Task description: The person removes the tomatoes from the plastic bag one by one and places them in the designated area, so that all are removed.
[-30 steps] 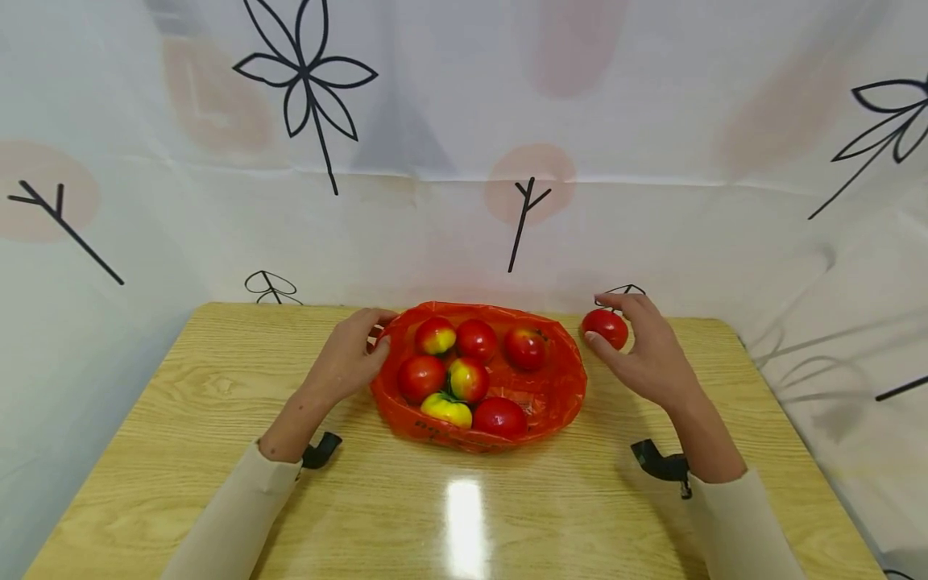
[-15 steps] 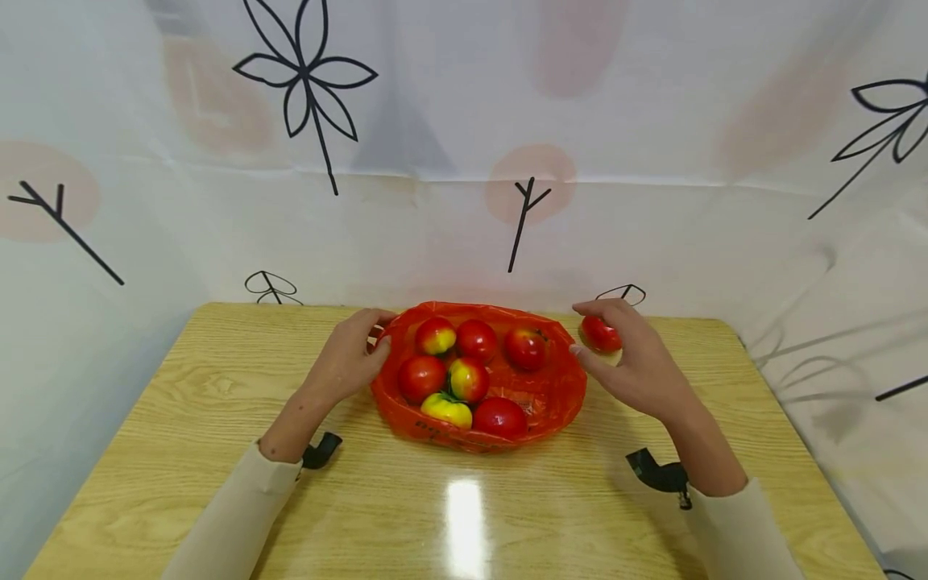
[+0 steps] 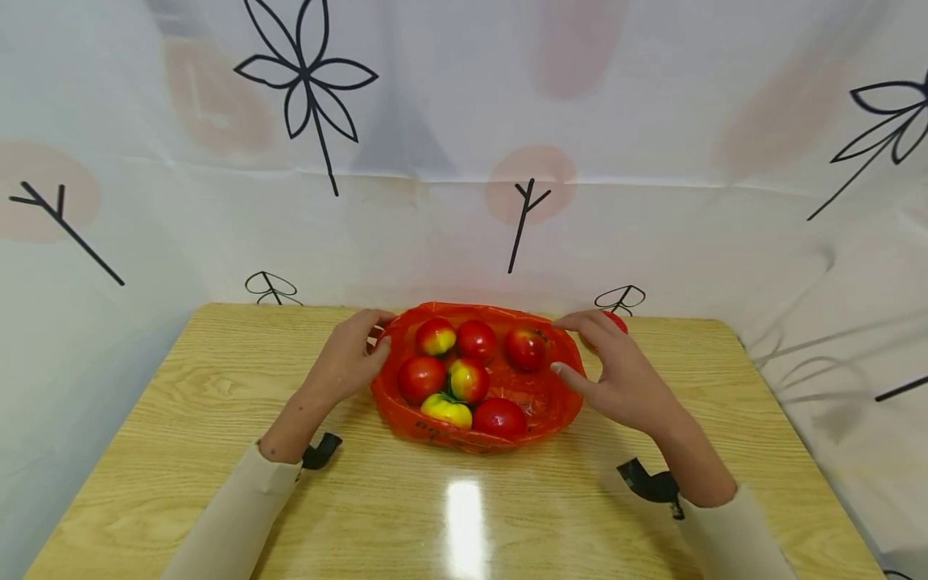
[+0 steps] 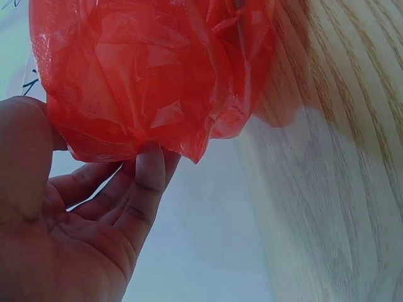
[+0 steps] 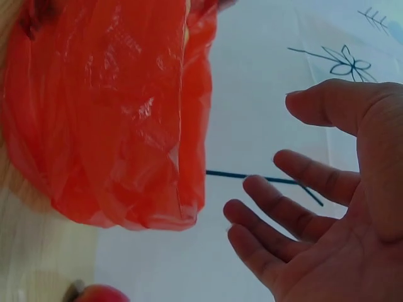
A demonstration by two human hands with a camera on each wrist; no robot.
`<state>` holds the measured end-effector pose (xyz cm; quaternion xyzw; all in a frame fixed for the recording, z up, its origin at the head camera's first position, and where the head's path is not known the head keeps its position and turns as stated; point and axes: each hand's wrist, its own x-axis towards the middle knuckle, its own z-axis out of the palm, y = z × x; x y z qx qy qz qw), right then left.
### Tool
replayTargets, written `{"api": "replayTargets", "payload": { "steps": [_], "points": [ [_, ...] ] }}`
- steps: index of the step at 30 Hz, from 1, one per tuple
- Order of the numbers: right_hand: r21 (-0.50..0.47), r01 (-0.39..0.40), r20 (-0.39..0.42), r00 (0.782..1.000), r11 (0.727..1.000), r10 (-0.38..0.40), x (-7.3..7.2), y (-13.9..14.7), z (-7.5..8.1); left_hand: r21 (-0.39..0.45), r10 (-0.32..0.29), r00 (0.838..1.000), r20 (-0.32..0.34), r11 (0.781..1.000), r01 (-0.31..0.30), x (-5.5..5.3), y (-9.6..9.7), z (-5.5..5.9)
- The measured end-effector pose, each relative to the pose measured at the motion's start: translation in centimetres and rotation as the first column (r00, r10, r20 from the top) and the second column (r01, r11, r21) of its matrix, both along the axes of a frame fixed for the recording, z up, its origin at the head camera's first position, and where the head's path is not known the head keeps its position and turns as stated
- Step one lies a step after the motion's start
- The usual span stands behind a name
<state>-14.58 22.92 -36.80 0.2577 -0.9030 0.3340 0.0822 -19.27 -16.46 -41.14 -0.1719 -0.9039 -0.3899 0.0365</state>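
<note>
An orange-red plastic bag (image 3: 551,399) stands open-mouthed on the table, its edge spread wide. Several round, glossy fruits lie inside, some red like this fruit (image 3: 500,417), others yellow or part yellow like this one (image 3: 445,409). My left hand (image 3: 350,358) holds the bag's left edge between thumb and fingers, as the left wrist view also shows from the side. Over the bag's right edge is my right hand (image 3: 616,374), thumb and fingers spread apart and holding nothing. A loose red fruit (image 3: 615,321) lies behind it, mostly hidden by the hand.
The wooden table (image 3: 348,515) reaches back to a white cloth backdrop (image 3: 435,242) printed with black plant lines. A dark curved strap piece (image 3: 645,482) sticks out at the right wrist, and a similar piece (image 3: 322,451) at the left.
My right hand has moved left, away from the loose red fruit and over the bag's right edge. The fruit remains at the right. My left hand has not moved.
</note>
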Motion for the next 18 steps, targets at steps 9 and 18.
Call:
{"api": "replayTargets", "payload": {
  "steps": [9, 18],
  "points": [
    [0.013, -0.038, 0.020, 0.999, 0.999, 0.037, 0.5, -1.2, -0.4, 0.000, 0.000, 1.000, -0.001, 1.000, 0.000, -0.1, 0.0, 0.0],
    [0.024, -0.096, 0.048, 0.994, 0.995, 0.095, 0.8, -2.1, -1.1, -0.008, 0.002, 1.000, -0.003, 1.000, -0.002, 0.0, 0.1, 0.0]
  ]
}}
